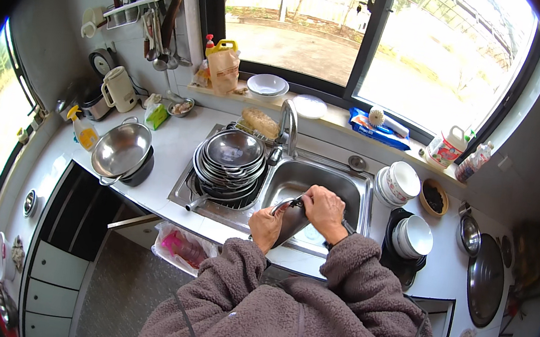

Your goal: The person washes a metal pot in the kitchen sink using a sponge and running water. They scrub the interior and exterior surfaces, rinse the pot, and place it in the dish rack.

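Head view: over the sink (322,178), our left hand (265,226) and right hand (322,209) have fingers clamped on a ladle (291,219); stacked pans (229,160) sit left, white table around.

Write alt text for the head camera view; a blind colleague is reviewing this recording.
Seen from above, a person in a fuzzy brown jacket holds a steel pan over the sink, left hand gripping it and right hand working its top edge. Stacked steel pans fill the left basin; white bowls sit on the counter at right.
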`<move>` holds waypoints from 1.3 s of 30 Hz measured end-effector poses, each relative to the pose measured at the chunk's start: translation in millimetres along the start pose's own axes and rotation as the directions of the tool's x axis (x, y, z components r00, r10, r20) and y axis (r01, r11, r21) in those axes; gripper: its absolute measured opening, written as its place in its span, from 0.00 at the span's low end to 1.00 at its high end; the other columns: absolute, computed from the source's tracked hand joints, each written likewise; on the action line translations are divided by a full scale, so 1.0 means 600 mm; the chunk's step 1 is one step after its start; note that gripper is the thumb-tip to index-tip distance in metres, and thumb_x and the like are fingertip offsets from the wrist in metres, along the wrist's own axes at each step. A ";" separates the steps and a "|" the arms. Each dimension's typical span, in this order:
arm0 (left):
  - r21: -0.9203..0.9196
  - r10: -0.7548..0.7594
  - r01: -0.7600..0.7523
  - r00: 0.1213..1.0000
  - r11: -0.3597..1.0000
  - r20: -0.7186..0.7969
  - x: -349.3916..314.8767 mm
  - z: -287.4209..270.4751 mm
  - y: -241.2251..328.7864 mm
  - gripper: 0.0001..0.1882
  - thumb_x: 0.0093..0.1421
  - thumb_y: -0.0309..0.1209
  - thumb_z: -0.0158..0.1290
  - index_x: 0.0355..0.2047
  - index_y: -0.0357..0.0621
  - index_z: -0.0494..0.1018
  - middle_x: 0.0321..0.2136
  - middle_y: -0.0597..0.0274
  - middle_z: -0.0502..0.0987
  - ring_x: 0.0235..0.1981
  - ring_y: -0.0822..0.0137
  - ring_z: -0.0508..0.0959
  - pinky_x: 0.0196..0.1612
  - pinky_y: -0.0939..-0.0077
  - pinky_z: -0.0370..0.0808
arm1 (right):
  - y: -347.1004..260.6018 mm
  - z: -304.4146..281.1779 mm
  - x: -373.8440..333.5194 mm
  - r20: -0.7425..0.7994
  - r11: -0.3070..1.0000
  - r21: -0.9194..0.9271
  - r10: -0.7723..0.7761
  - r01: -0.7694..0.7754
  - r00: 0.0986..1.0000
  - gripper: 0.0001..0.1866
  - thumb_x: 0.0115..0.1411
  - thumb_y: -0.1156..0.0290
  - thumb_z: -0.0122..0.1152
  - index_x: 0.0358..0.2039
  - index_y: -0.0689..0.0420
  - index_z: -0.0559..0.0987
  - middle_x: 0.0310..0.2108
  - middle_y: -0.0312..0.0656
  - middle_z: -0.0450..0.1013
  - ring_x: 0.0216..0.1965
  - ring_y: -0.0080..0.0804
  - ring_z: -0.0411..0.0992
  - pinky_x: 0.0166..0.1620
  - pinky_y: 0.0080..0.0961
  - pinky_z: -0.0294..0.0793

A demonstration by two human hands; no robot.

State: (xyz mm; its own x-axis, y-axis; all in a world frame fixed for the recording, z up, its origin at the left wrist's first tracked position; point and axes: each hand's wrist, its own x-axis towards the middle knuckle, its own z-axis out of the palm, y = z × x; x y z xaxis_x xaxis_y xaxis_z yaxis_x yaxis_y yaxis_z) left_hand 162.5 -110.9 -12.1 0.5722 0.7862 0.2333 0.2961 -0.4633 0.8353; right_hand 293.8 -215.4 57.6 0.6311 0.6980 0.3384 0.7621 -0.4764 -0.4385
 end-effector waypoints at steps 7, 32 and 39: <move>0.013 -0.008 0.008 1.000 1.000 0.017 0.005 -0.003 0.005 0.34 0.60 0.66 0.48 0.27 0.45 0.81 0.17 0.45 0.72 0.22 0.40 0.75 0.24 0.54 0.67 | -0.023 -0.010 -0.020 -0.045 0.999 0.019 -0.040 0.041 0.998 0.07 0.57 0.64 0.63 0.31 0.52 0.81 0.30 0.39 0.77 0.33 0.44 0.77 0.36 0.40 0.75; -0.057 0.155 -0.155 0.988 0.986 -0.003 -0.018 0.009 -0.004 0.31 0.63 0.58 0.51 0.25 0.39 0.77 0.16 0.43 0.68 0.18 0.42 0.70 0.21 0.58 0.63 | 0.042 -0.040 0.035 0.681 0.669 0.385 0.259 -0.636 0.685 0.14 0.52 0.64 0.70 0.26 0.66 0.83 0.20 0.36 0.74 0.24 0.21 0.71 0.28 0.23 0.68; -0.051 0.126 -0.127 0.992 0.991 -0.019 -0.026 0.015 0.001 0.31 0.63 0.61 0.49 0.23 0.44 0.76 0.16 0.44 0.70 0.20 0.39 0.73 0.22 0.54 0.65 | 0.038 -0.028 0.026 0.555 0.703 0.370 0.357 -0.607 0.751 0.18 0.49 0.62 0.70 0.22 0.67 0.80 0.19 0.40 0.73 0.20 0.27 0.69 0.27 0.28 0.69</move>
State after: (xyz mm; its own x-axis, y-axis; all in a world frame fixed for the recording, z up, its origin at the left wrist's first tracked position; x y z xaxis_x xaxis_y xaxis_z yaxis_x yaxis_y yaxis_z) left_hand 160.4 -126.9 -19.8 0.5907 0.7289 0.3461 0.1816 -0.5380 0.8232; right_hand 323.3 -224.6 66.9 0.6658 0.6511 -0.3644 0.0985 -0.5609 -0.8220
